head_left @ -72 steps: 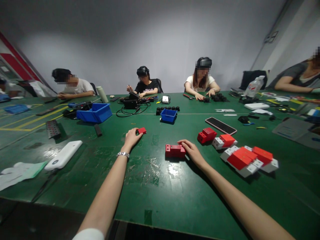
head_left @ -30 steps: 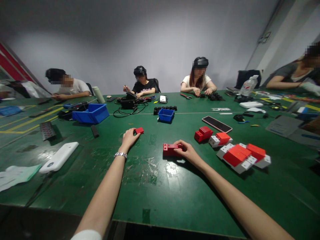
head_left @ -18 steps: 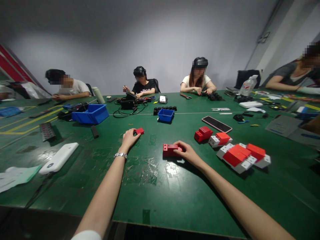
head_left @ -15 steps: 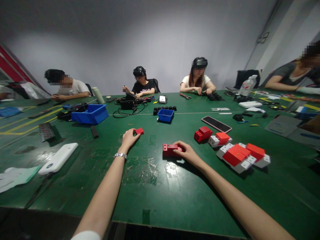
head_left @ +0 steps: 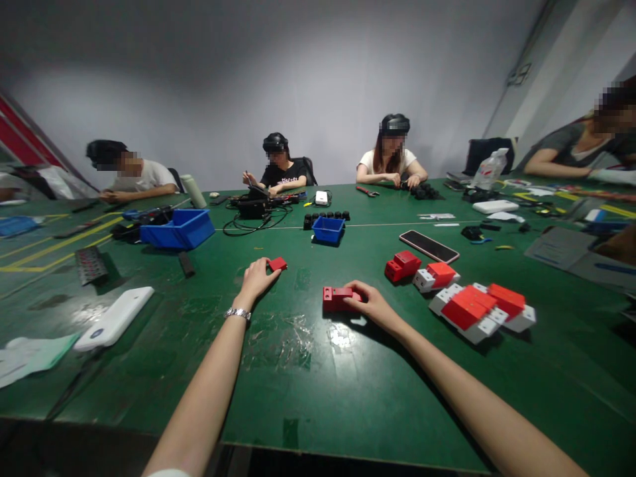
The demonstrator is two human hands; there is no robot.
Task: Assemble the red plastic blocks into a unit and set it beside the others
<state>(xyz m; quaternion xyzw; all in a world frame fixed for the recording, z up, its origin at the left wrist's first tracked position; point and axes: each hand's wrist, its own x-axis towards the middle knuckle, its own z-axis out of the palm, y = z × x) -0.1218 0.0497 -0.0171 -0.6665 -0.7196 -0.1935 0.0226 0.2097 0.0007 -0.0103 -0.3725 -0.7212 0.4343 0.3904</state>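
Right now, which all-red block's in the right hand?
The middle block, clasped in the right hand; the small block is by the left hand, the third block beside the phone.

We see a dk green desk [head_left: 422, 414]. The small block [head_left: 279, 264] is red, & the longer block [head_left: 334, 300] has same colour. Several blocks [head_left: 468, 306] are orange-red & wht. We also note a blk phone [head_left: 428, 246] w/ pink edge, blue bins [head_left: 186, 235] and a silver wristband [head_left: 238, 313].
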